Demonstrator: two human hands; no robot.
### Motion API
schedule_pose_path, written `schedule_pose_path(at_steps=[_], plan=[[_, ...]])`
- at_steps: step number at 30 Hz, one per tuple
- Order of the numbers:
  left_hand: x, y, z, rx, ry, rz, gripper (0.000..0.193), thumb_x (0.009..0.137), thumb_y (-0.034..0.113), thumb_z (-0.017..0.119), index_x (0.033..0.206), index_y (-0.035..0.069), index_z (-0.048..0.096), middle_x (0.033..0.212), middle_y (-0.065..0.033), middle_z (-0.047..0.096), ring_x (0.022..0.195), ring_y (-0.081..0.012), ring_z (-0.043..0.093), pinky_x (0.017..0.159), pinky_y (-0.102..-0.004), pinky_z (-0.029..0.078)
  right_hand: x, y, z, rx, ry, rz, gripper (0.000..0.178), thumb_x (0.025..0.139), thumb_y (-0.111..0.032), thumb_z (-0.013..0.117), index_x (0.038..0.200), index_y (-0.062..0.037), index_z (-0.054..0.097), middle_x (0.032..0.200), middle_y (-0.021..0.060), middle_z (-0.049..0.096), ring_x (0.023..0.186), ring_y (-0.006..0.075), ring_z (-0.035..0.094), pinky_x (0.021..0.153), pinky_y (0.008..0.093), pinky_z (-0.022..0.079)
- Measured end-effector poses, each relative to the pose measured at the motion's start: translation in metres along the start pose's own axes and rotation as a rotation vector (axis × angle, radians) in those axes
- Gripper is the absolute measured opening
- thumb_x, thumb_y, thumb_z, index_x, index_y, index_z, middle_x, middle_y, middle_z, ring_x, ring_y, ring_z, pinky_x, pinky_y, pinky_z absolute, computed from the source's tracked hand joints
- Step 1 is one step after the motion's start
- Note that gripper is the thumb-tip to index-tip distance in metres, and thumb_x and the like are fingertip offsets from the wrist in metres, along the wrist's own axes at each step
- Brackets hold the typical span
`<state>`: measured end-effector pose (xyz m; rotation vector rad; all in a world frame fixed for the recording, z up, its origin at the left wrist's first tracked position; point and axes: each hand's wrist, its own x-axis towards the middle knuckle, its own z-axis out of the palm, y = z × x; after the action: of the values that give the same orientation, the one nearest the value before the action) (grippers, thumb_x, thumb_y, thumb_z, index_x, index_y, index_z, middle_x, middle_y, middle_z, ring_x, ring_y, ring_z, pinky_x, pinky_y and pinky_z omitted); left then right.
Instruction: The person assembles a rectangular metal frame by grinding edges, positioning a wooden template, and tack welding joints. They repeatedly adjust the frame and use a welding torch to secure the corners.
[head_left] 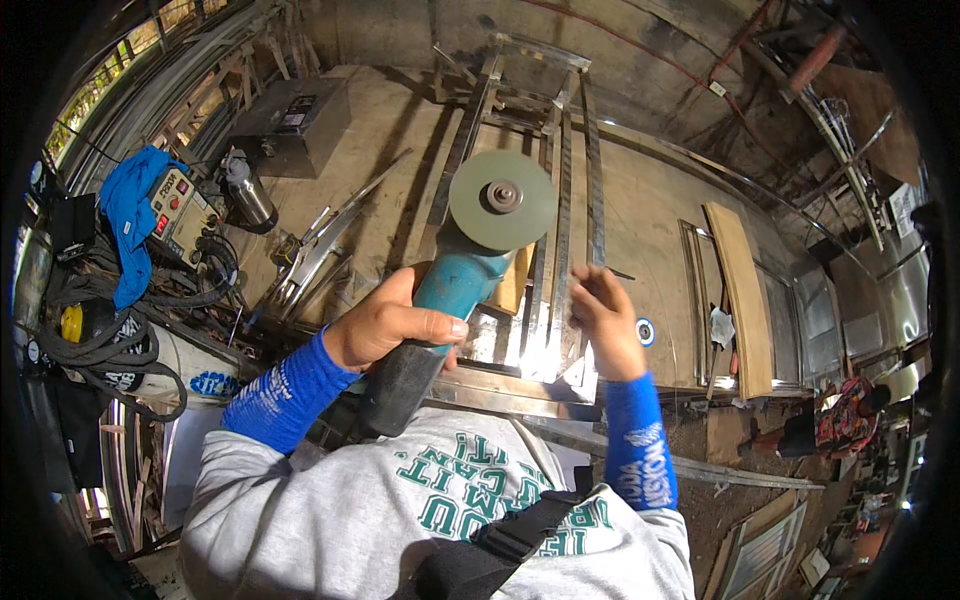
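Observation:
My left hand (395,320) is wrapped around the teal body of an angle grinder (450,290), which I hold up in front of my chest. Its dark rear handle points back toward me. At the far end, a pale green disc (480,215) faces up, with a metal nut at its centre. My right hand (608,315) is raised to the right of the grinder, apart from it, with its fingers loosely bent and nothing visible in them. Below both hands lies a long frame of shiny metal tubes (592,180) on the worktable (390,230).
At left stand a welding machine (180,215) with a blue cloth (130,215), coiled black cables (110,340) and a steel bottle (248,190). A grey metal box (290,130) sits farther back. A wooden board (738,300) lies at right. Another person (845,415) is at far right.

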<state>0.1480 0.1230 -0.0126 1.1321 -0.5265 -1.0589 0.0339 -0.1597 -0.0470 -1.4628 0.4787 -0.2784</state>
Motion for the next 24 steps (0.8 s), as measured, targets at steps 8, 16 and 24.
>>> schedule_pose_path(at_steps=[8,16,24], plan=[[-0.001,-0.012,0.006,0.145,0.103,-0.087,0.049,0.084,0.012,0.078,0.122,-0.005,0.052,0.095,-0.0139,0.067,0.077,-0.0217,0.071,0.071,-0.0345,0.058,-0.022,-0.032,-0.060,-0.445,-0.076,-0.270,0.032,0.105,0.004,0.047,0.133,0.0013,0.063,0.090,0.0072,0.070,0.074,0.0108,0.067,0.062,0.0233,0.052],[0.020,-0.016,0.037,0.081,-0.028,-0.174,0.041,0.085,0.012,0.082,0.114,-0.003,0.058,0.099,-0.0063,0.065,0.083,-0.0129,0.065,0.075,-0.0290,0.053,-0.034,-0.033,-0.079,-0.484,0.040,-0.438,0.025,0.098,0.010,0.057,0.118,0.0008,0.069,0.098,0.0089,0.074,0.089,0.0152,0.074,0.071,0.0261,0.056],[0.026,-0.038,0.055,0.154,0.085,-0.175,0.045,0.082,0.010,0.077,0.119,-0.005,0.055,0.093,-0.0118,0.067,0.077,-0.0188,0.069,0.072,-0.0332,0.057,-0.045,-0.041,-0.080,-0.952,0.273,-1.002,0.033,0.076,0.017,0.075,0.102,-0.0042,0.079,0.087,0.0118,0.070,0.076,0.0235,0.072,0.065,0.0309,0.055]])
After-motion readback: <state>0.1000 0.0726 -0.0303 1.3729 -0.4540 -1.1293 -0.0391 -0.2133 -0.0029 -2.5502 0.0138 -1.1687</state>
